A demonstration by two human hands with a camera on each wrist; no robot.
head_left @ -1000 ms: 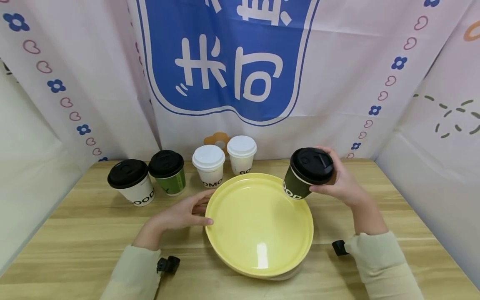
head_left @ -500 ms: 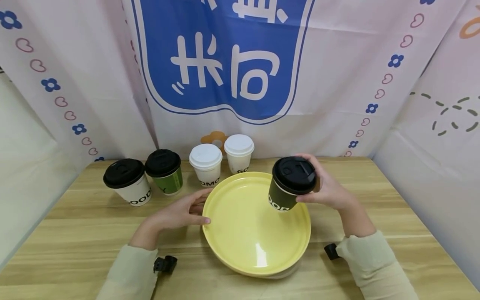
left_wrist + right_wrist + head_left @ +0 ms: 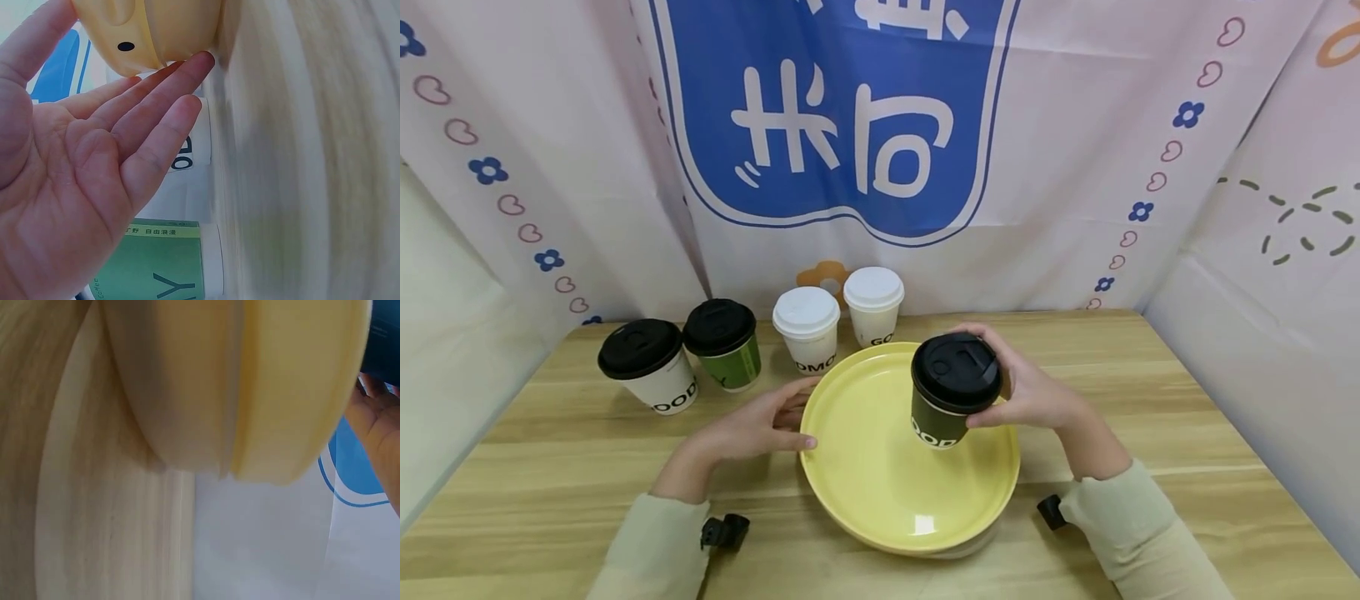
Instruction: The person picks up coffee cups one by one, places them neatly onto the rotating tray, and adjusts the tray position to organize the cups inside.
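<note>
Cloth (image 3: 842, 125): upper frame — blue panel, white characters
White cup (image 3: 662, 383): mid-left, black lid
Green cup (image 3: 733, 365): just right of it, black lid
White-lidded cups (image 3: 808, 333): upper centre, upright
Surface (image 3: 1165, 408): lower frame — pale wood grain

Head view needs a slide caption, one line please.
Right hand holds a dark lidded cup over a round yellow tray; left hand touches the tray's edge.

You face a wood-grain table (image 3: 1165, 400) backed by a white curtain (image 3: 1067, 125) with a blue emblem (image 3: 847, 92), pale sheets (image 3: 1255, 333) either side.
</note>
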